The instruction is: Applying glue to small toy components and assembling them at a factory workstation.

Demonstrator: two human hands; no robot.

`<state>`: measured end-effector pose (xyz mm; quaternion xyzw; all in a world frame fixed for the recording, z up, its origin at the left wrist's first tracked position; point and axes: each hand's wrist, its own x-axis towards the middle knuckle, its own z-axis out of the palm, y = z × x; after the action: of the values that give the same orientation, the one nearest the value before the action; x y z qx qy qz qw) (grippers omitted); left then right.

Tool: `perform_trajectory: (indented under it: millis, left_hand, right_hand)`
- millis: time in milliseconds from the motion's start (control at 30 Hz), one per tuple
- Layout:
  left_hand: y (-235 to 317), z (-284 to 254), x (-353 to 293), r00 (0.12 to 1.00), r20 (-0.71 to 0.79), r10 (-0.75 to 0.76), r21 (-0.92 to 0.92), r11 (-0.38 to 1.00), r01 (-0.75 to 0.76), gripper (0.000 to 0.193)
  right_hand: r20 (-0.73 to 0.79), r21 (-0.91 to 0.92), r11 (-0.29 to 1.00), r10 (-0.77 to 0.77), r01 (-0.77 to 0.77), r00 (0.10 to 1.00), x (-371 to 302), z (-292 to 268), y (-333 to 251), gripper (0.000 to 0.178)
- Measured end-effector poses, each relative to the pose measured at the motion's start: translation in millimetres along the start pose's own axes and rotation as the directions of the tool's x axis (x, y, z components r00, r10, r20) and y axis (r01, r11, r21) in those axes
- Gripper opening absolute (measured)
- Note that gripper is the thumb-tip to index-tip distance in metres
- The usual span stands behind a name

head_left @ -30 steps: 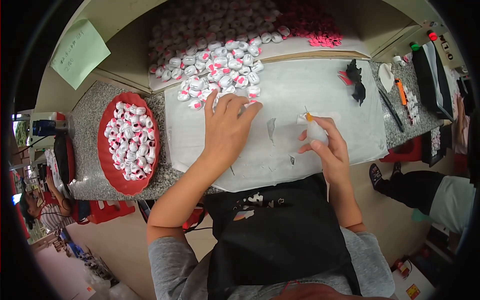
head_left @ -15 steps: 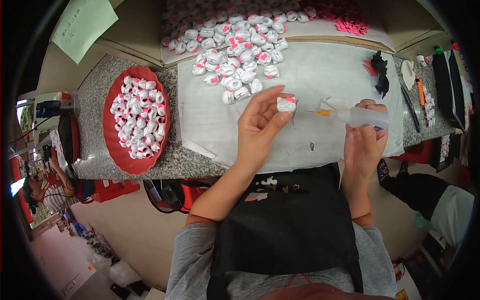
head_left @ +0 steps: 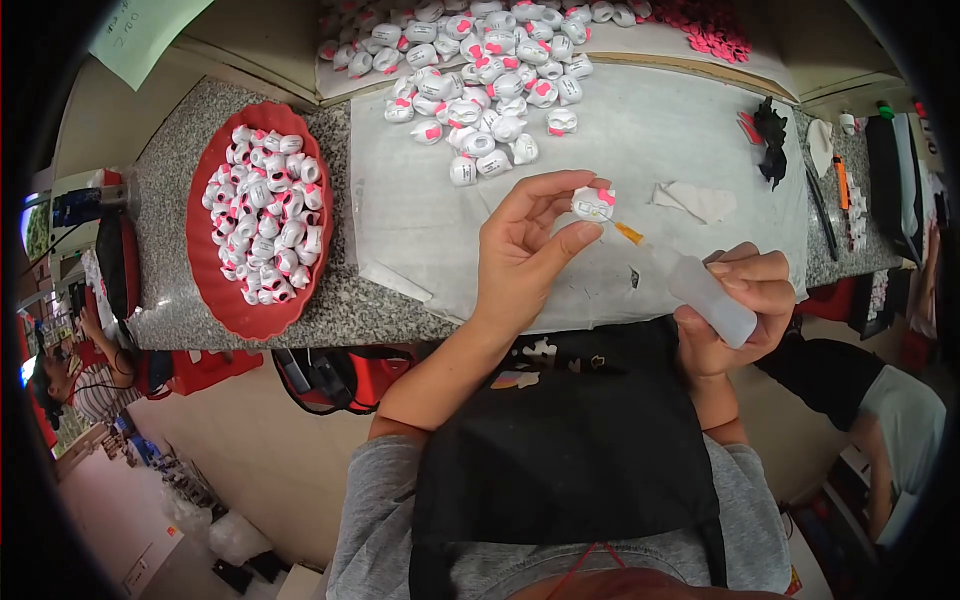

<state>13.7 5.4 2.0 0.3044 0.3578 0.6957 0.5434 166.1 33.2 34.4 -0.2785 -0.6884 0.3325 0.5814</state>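
- White cat-head piece (head_left: 594, 205) with a pink bow: we've got it up over the middle of the work sheet, pinched in our left hand (head_left: 525, 250), face side up.
- That hand is clamped on it, thumb below and fingertips above.
- Yellow-orange nozzle (head_left: 629, 233) is right up by its lower right edge; we can't tell if the thin needle actually touches.
- Nozzle belongs to a cloudy squeeze bottle (head_left: 710, 300), tilted, and our right hand (head_left: 745, 310) is wrapped around that, thumb below, fingers over the far side.
- Under both hands we have a pale work sheet (head_left: 400, 205) with a few dark specks, plus a crumpled white scrap (head_left: 700, 200) just beyond the bottle.
- Further up, a loose pile of matching heads (head_left: 490, 90) spreads off the sheet's back edge, with bright pink bits (head_left: 720, 42) to its right.
- Off to our left, a red scalloped tray (head_left: 202, 230) full of more heads sits on the speckled counter (head_left: 170, 300).
- Over on our right: black scraps (head_left: 771, 150), a dark stick (head_left: 821, 215) and an orange tool (head_left: 841, 185).
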Motion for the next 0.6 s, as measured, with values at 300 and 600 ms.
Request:
perform_trajectory:
  millis: [300, 600]
  left_hand:
    - [-0.6, -1.6, -1.0, 1.0, 0.018, 0.0, -0.014, 1.0, 0.001, 0.033]
    - [-0.5, -1.8, -0.8, 1.0, 0.02, 0.004, -0.016, 1.0, -0.004, 0.033]
  right_hand:
    - [0.026, -0.017, 1.0, -0.004, 0.005, 1.0, -1.2, 0.9, -2.8, 0.038]
    - [0.069, 0.02, 0.999, -0.044, 0.043, 0.997, 2.2, -3.7, -2.6, 0.039]
